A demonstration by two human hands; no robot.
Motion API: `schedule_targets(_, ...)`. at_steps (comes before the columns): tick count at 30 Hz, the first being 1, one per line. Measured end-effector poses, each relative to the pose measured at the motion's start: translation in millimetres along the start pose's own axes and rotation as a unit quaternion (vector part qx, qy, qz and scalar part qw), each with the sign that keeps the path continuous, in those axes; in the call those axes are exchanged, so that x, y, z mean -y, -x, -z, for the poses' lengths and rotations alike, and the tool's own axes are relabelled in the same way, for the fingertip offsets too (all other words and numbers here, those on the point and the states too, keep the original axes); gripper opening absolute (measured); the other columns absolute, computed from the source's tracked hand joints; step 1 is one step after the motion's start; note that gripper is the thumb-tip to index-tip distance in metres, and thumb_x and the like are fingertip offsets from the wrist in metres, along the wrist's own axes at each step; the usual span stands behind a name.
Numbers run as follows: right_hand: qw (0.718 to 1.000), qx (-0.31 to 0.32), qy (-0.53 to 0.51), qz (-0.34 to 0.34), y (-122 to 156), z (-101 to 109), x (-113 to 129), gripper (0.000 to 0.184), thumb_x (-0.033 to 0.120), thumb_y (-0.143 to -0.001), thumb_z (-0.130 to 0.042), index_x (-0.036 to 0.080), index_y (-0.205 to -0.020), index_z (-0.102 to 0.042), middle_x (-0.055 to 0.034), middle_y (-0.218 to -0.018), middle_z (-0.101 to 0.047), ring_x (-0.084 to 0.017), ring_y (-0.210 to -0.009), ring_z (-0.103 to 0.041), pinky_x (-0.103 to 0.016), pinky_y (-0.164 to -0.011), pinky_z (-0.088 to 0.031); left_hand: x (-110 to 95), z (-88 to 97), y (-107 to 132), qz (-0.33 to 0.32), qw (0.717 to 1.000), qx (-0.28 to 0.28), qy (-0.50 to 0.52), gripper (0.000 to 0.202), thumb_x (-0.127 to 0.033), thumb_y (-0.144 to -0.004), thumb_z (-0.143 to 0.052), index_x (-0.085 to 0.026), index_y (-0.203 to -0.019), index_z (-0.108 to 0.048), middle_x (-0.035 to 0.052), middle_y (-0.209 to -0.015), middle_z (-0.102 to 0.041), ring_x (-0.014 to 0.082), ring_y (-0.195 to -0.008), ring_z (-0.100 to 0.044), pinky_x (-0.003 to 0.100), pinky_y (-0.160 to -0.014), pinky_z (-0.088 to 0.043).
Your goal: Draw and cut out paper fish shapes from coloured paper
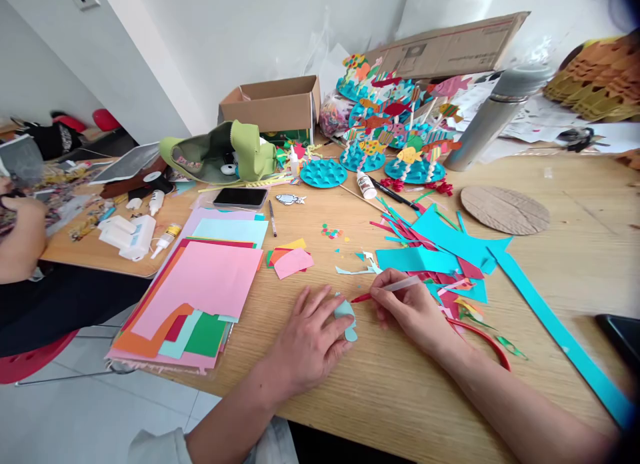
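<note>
A small light-blue paper cutout (344, 310), rounded at its lower end, lies on the wooden table. My left hand (314, 334) holds it down with thumb and forefinger, the other fingers stretched along the tabletop; part of the cutout is hidden beneath them. In my right hand (405, 309) is a red pen (367, 297) with a pale barrel, pinched in a writing grip. Its tip points left, at the cutout's upper right edge. Red-handled scissors (487, 342) lie partly under my right forearm. Short coloured paper pieces (293, 263) are stacked beyond my left hand.
Coloured paper sheets (215, 271) are piled at left. Blue and red paper scraps (430, 261) spread at right, near a round cardboard disc (505, 210). Behind stand paper-fish models on blue bases (323, 173) and a steel flask (493, 121). Another person's arm (23, 231) shows far left.
</note>
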State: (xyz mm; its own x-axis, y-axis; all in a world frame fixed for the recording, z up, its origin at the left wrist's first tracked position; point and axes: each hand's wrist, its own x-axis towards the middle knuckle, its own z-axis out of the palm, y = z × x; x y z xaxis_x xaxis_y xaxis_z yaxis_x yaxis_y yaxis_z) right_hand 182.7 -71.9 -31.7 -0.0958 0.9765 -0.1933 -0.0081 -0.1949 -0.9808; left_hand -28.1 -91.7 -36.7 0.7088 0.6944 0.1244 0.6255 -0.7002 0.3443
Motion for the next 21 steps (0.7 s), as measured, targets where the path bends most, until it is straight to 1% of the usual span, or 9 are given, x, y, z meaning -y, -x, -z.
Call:
schedule_targets(4,0.999,0.006,0.031,-0.011,-3.4,1.6,1.4,0.022,0.035,-0.078,-0.065,0.021,-0.072,-0.048,0.006,-0.049,-0.055,-0.01,-0.038,-0.05,-0.019,-0.034,-0.041,-0.3,1.1,-0.6,0.002,1.0,0.005,0.011,0.034,-0.036,-0.095,-0.042,-0.025,-0.124,-0.057,0.0065,-0.141,-0.047,0.0269,-0.139,-0.028,0.054,-0.113,-0.022)
schedule_targets(7,0.999,0.007,0.048,-0.006,-7.9,1.7,-0.6,0.021,0.034,-0.078,-0.063,0.021,-0.073,-0.048,0.0057,-0.05,-0.055,-0.01,-0.038,-0.052,-0.019,-0.033,-0.041,-0.7,2.2,-0.7,-0.001,1.0,0.009,0.021,0.034,-0.036,-0.094,-0.044,-0.025,-0.123,-0.058,0.0078,-0.142,-0.046,0.0275,-0.139,-0.027,0.055,-0.113,-0.023)
schedule_targets(13,0.994,-0.002,0.108,0.005,-7.9,2.7,-1.5,0.019,0.031,-0.08,-0.06,0.02,-0.069,-0.05,0.0053,-0.047,-0.056,-0.008,-0.031,-0.046,-0.016,-0.03,-0.034,-0.6,4.6,-1.0,-0.001,0.999,0.004,0.036,0.032,-0.036,-0.093,-0.046,-0.025,-0.119,-0.061,0.0078,-0.142,-0.046,0.0277,-0.139,-0.028,0.055,-0.113,-0.023)
schedule_targets(18,0.997,-0.016,0.072,0.004,-3.5,1.3,2.1,0.019,0.033,-0.078,-0.062,0.019,-0.07,-0.052,0.0073,-0.042,-0.052,-0.005,-0.029,-0.04,-0.015,-0.029,-0.029,0.7,7.0,-1.3,0.0,0.998,0.011,0.057,0.032,-0.036,-0.093,-0.046,-0.025,-0.118,-0.062,0.008,-0.141,-0.049,0.0271,-0.139,-0.027,0.054,-0.113,-0.023)
schedule_targets(21,0.997,-0.016,0.07,-0.001,-2.5,0.2,3.0,0.021,0.034,-0.078,-0.061,0.019,-0.07,-0.051,0.0073,-0.041,-0.052,-0.005,-0.028,-0.039,-0.015,-0.029,-0.028,1.8,8.2,-1.2,0.001,0.997,0.019,0.07,0.032,-0.037,-0.094,-0.046,-0.025,-0.119,-0.061,0.006,-0.141,-0.049,0.0261,-0.14,-0.026,0.053,-0.114,-0.02)
